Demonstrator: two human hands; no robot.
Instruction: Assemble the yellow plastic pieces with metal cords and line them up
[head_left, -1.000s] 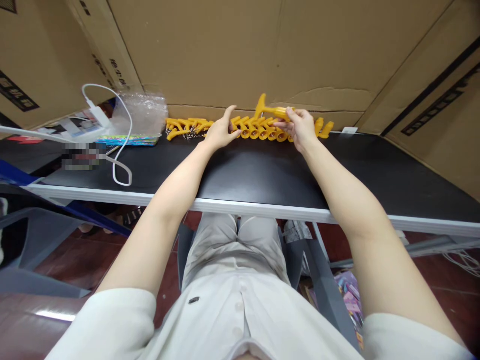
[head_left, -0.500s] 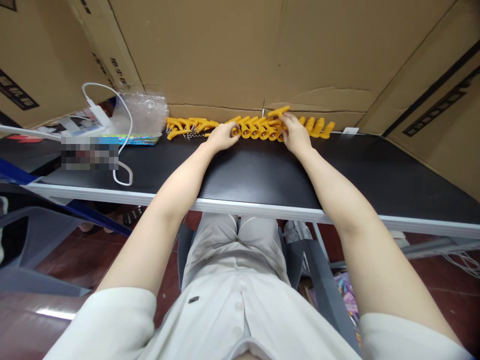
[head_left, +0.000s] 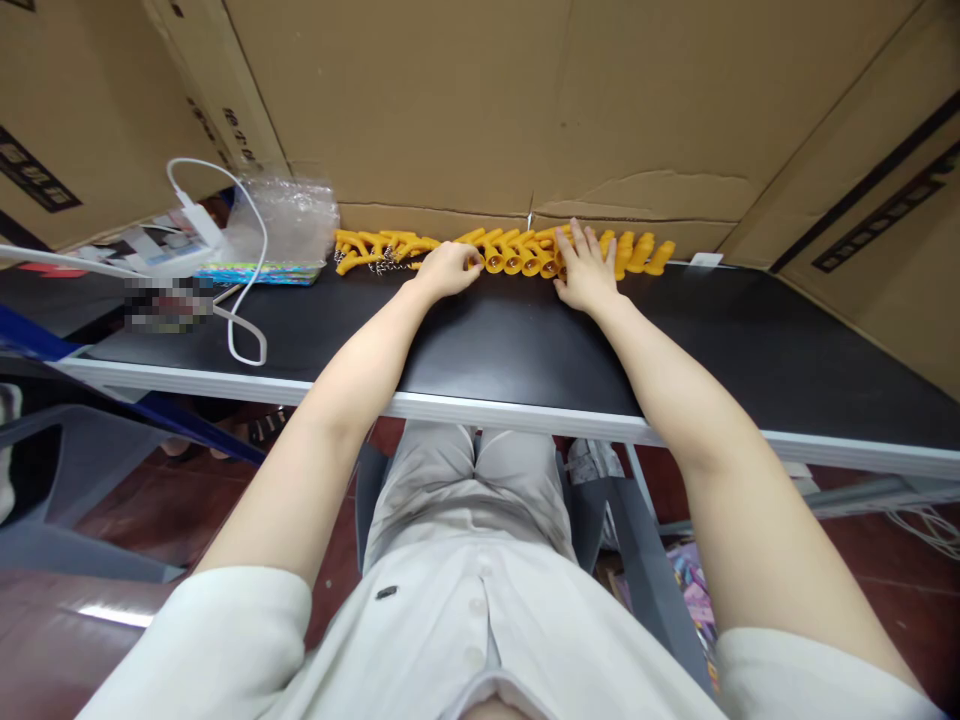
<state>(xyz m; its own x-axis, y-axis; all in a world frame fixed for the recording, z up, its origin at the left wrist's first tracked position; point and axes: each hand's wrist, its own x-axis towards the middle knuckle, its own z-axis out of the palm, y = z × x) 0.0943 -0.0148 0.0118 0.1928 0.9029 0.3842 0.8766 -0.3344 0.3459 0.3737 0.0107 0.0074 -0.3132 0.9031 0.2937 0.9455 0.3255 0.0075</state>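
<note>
Head view: both hands at the yellow row

The row of yellow pieces (head_left: 517,255) lies along the table's (head_left: 525,350) far edge, against the cardboard wall (head_left: 450,100). The left hand (head_left: 448,270), loosely curled, touches it mid-row. The right hand (head_left: 585,268) rests flat and spread on the pieces, gripping nothing.

A black-topped table (head_left: 487,350) with a pale front edge carries a row of orange plastic pieces (head_left: 517,252) along its far side, against cardboard. At its left end lie a white cable (head_left: 244,330), a clear plastic bag (head_left: 289,220) on a colourful packet (head_left: 255,274), and a white charger (head_left: 196,218).
</note>
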